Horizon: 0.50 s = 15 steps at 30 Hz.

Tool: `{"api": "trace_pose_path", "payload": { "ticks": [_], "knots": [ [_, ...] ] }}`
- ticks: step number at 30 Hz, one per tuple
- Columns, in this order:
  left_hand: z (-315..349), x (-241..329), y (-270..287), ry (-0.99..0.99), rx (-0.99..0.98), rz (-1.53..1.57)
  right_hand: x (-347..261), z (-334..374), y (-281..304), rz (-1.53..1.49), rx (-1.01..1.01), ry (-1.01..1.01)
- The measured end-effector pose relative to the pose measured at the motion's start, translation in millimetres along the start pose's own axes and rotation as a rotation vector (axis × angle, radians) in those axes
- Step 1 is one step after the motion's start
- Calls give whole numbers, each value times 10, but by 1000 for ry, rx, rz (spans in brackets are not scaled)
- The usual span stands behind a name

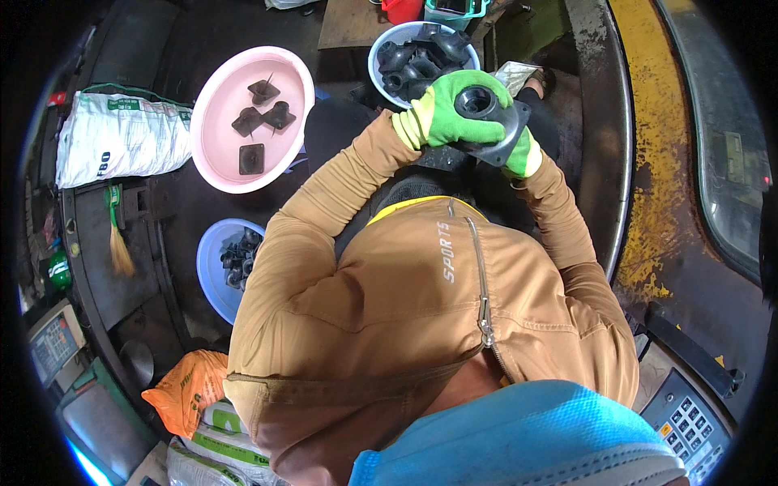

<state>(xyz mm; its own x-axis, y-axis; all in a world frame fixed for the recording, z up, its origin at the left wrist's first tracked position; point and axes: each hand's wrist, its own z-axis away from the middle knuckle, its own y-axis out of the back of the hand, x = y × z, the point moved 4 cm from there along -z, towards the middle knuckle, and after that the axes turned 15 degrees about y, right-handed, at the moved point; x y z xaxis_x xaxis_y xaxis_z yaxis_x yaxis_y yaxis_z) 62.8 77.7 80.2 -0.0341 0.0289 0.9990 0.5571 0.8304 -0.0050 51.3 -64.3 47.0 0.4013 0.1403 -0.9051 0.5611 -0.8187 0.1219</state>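
Note:
In front of my body I hold a black moulded rubber part (pixel 496 130) with a square flange and a round, hollow neck. My left hand (pixel 455 112), in a green glove, is wrapped round the neck, thumb and fingers on either side of its opening. At the flange's far right side is my right hand (pixel 524 154), also green-gloved. The flange hides most of its fingers, which appear closed on the same part. Just beyond my hands, a light blue basin (pixel 379 71) is heaped with similar black rubber parts (pixel 421 58).
To the left, a pink basin (pixel 212 121) holds several black square-flanged parts. A smaller blue basin (pixel 212 271) with small black pieces sits nearer. A white sack (pixel 117 146) lies beyond, an orange bag (pixel 190 389) lower left. A worn yellow machine panel (pixel 640 186) rises at right.

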Motion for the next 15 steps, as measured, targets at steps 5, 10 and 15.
{"api": "trace_pose_path", "payload": {
  "ticks": [5, 10, 15],
  "knots": [
    [-10, 50, -19, -102, -221, 36, 65, 179, 10, 468, -283, 300],
    [-71, 25, -58, -244, -528, -57, 204, 238, -83, 236, -233, 132],
    [-233, 234, 286, -166, -266, -323, -110, -126, 29, 552, 108, 504]
  ]
}}
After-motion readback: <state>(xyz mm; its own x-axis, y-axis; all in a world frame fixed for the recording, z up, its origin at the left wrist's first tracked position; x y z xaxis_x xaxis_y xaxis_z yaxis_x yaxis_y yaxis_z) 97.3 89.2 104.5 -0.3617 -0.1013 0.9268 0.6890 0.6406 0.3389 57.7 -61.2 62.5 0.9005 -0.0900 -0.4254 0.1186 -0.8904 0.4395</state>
